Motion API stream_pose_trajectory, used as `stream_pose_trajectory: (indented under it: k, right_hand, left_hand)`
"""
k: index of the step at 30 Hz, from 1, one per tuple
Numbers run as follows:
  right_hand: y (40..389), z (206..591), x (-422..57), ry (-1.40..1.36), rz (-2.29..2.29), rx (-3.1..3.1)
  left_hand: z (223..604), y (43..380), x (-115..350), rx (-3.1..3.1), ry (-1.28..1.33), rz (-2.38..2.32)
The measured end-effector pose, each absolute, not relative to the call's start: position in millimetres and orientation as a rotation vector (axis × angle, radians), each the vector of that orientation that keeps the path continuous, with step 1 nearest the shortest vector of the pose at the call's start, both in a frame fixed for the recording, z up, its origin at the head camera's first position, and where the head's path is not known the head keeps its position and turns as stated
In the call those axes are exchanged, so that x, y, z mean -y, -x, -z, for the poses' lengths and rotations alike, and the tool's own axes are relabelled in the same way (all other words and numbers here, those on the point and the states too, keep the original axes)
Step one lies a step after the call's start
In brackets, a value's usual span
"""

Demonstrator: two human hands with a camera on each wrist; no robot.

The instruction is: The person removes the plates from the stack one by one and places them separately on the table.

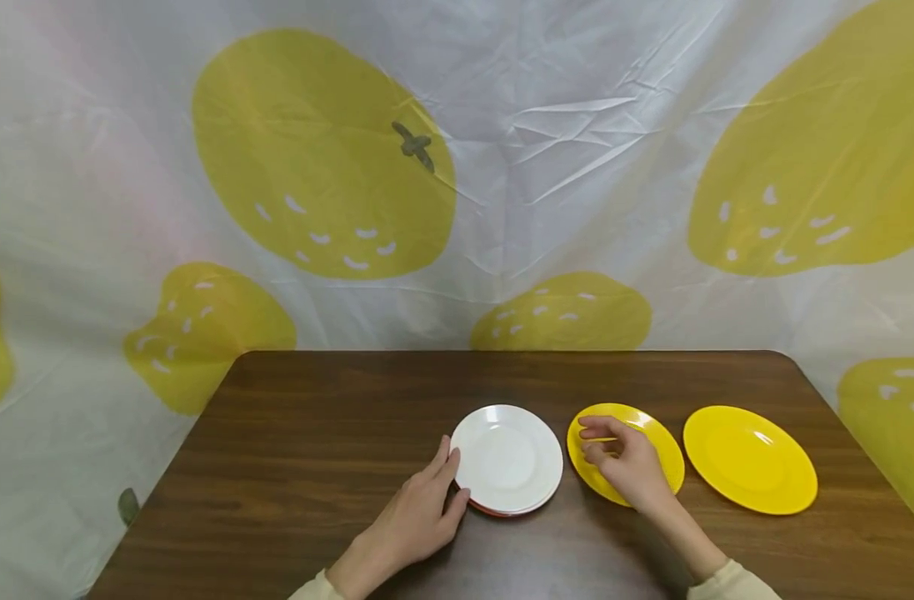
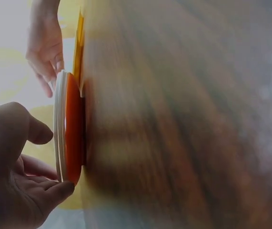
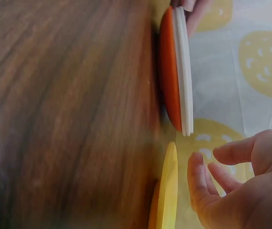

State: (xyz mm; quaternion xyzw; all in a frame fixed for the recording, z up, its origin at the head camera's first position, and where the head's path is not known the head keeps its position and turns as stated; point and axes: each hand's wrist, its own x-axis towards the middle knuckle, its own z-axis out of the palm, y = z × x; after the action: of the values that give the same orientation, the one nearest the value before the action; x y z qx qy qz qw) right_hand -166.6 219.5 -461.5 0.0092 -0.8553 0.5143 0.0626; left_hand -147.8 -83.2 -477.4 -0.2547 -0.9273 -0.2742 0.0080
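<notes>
A stack of plates, white plates [image 1: 509,458] on top of an orange plate [image 2: 72,129], sits on the table. At the stack's left rim is my left hand [image 1: 419,512], its fingers extended along the edge. In the left wrist view a fingertip [image 2: 65,190] touches the lower rim, while another digit stands off the white plates. My right hand [image 1: 629,467] hovers over a yellow plate [image 1: 662,454] just right of the stack. Its fingers are loosely bent, and the right wrist view shows nothing between them. The hand hides part of that plate.
Another yellow plate [image 1: 752,462] lies farther right, near the table's right edge. Dark brown wood makes up the tabletop [image 1: 299,450]. Behind it hangs a white cloth [image 1: 561,208] printed with large yellow fruit.
</notes>
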Motion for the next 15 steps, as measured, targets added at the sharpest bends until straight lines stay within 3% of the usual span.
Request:
stream_pose_trajectory:
  k: [15]
  right_hand:
    - [154.9, 467.7, -192.5, -0.237, -1.213, 2.668]
  left_hand:
    - [478.0, 163.2, 94.7, 2.67, 0.646, 1.465]
